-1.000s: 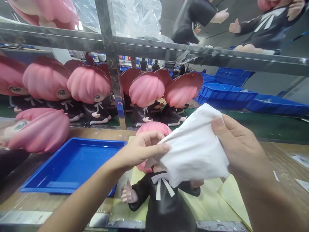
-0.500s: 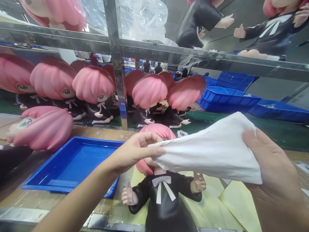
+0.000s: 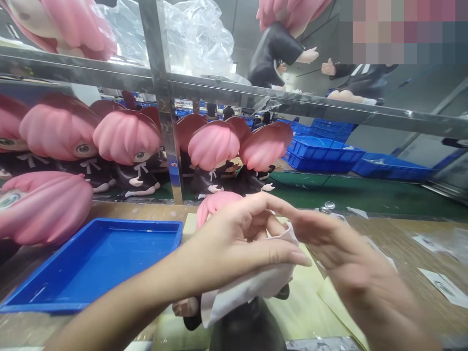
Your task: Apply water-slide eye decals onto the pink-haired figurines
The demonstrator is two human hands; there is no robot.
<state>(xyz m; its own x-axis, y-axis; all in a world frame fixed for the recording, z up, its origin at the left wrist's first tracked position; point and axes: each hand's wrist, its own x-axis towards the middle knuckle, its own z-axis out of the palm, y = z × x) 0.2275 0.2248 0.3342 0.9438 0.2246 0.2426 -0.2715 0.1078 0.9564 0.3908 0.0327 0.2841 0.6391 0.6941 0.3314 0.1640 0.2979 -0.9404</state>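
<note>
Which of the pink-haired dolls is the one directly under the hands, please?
The nearest doll, standing on the yellow sheet beside the blue tray; the white cloth partly covers it, while the others sit back on the shelf.

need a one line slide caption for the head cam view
Both hands, left hand and right hand, bunch a white cloth over a pink-haired doll beside a blue tray.
</note>
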